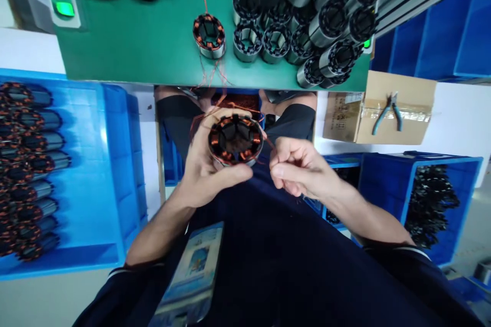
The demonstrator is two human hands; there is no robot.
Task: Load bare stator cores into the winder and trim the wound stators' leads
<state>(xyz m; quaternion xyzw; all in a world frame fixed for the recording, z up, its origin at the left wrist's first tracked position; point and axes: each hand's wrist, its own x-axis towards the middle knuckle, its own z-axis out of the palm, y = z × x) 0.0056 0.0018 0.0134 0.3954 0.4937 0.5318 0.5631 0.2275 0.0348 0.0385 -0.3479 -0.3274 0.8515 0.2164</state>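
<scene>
My left hand (pixel 207 168) is wrapped round a motor stator (pixel 215 149) with copper windings and black insulation, held above my lap with its round opening facing up. Loose copper wire ends stick out around its rim. Just to the right of it, my right hand (pixel 297 167) is closed in a pinch on a thin copper wire (pixel 270 142) that runs out from the stator's side. On the green bench top, near the front edge, stands another wound stator (pixel 209 36) with wires trailing from it.
Several unwound stators (pixel 276 41) are stacked on the green bench (pixel 153 46). At left, a blue bin (pixel 111 163) holds wound stators. Cutting pliers (pixel 390 110) lie on a cardboard box (pixel 414 87) at right. Below that, a blue bin (pixel 387 199) contains black parts.
</scene>
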